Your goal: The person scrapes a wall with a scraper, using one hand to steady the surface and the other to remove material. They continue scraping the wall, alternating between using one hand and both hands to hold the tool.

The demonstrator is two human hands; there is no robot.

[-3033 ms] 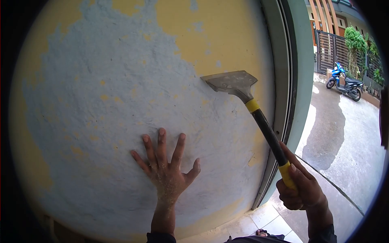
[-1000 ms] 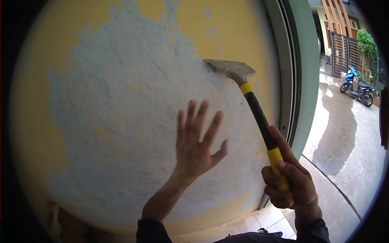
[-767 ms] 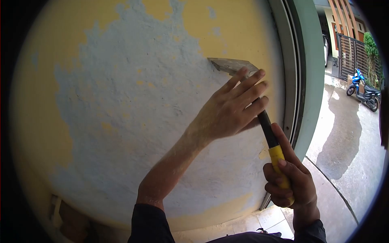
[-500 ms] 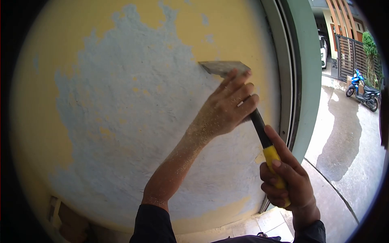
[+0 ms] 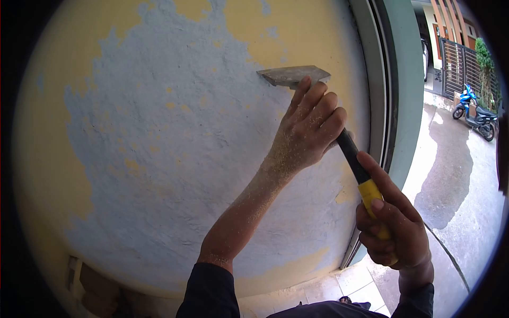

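"Head camera looks at a scraper (image 5: 290, 76). Where is it?" asks the first.

"High up on the wall (image 5: 175, 138). Its flat blade lies right at the line where the yellow paint (image 5: 302, 32) meets the bare grey patch. I think it sits there because that is where the paint edge can be caught."

"Who holds it?"

"Both hands do. The left hand (image 5: 310, 130) is curled over the top, just under the blade, with its fingertips (image 5: 305, 84) touching the metal. I cannot see the thumb. I think this hand pushes the blade flat so it does not slip off the wall."

"And the other one?"

"The right hand (image 5: 393, 233) is wrapped tight round the yellow grip (image 5: 370, 191) at the low end of the handle. One finger lies straight along it, maybe to steer. Hands far apart on a long handle give more push, I guess."

"Why is the arm so dusty?"

"Yellow crumbs stick to the left hand and arm, down to the dark sleeve (image 5: 209, 291). They look the same colour as the paint."

"What is around the wall?"

"A grey-green door frame (image 5: 397, 79) is just beside it on the right. Pale tiles (image 5: 331, 289) are below. Far off outside stand a blue motorbike (image 5: 473, 112) and a dark gate (image 5: 455, 63)."
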